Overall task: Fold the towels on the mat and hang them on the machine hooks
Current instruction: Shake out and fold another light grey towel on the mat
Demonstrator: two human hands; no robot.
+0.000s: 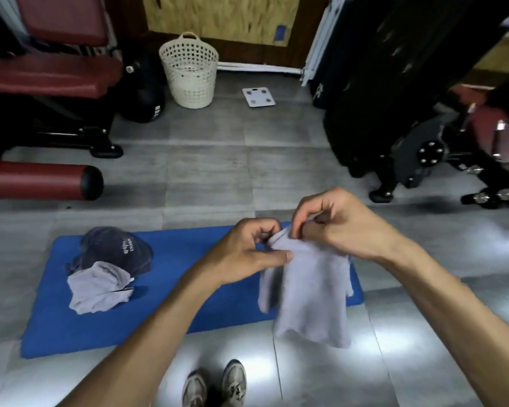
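Both pinching the top hem of a pale lilac towel: left hand at the near corner, right hand just beside it, fingers curled on the edge. Hanging free above the right end of the blue mat, lower part blurred, so possibly swinging. Grips close together, which risks the far corners drooping unevenly and a crooked fold; a slipped pinch drops the cloth half onto the grey floor past the mat's right edge. Two more waiting on the mat's left part: a navy towel and another lilac towel touching it, both crumpled. Bare mat between them and the held one, room enough to lay it flat. Black machine off to the right beyond open floor, hooks not made out; shoes near the mat's front edge
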